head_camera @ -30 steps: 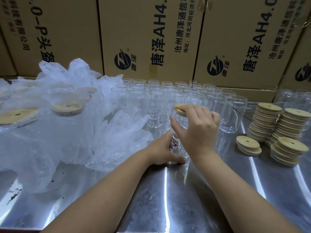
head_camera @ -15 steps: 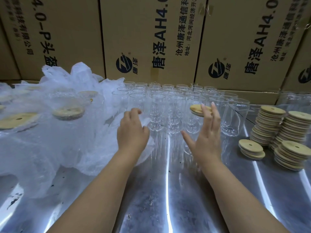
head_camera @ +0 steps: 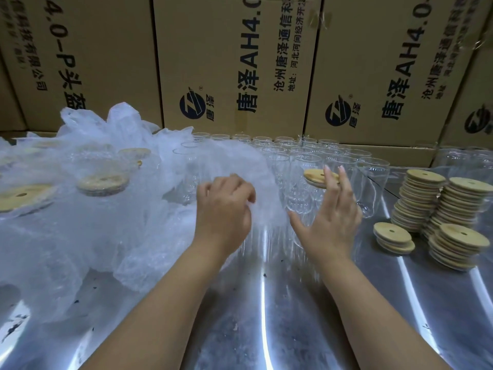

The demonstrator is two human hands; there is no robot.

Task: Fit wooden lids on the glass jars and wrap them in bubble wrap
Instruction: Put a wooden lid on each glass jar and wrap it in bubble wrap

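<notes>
Lidded jar: stands upright at the front edge of the jar cluster, a little right of centre on the tabletop. Wooden lid sits on its mouth, slightly tilted.

Right hand: wide open, fingers straight and spread, thumb stretched out to the left. Palm faces down and inward, just right of the lidded jar. Fingertips overlap the right edge of the lid; cannot tell whether they touch it. Forearm comes up from the lower right, wrist straight.

Left hand: fingers curled, gripping a fold of bubble wrap. The sheet billows up and over the left part of the jar cluster, veiling several jars. Back of the hand faces the camera, knuckles up. Forearm runs in from the lower left.

Open jars: clear glass, without lids, in packed rows behind both hands, reaching back to the cardboard boxes.

Left side: heap of loose bubble wrap with wrapped jars in it, their wooden lids showing through the plastic.

Right side: stacks of spare lids, well apart from the right hand; a short stack lies nearest to it.

Tabletop is shiny metal, with streaks of reflected light and a few dark specks.
</notes>
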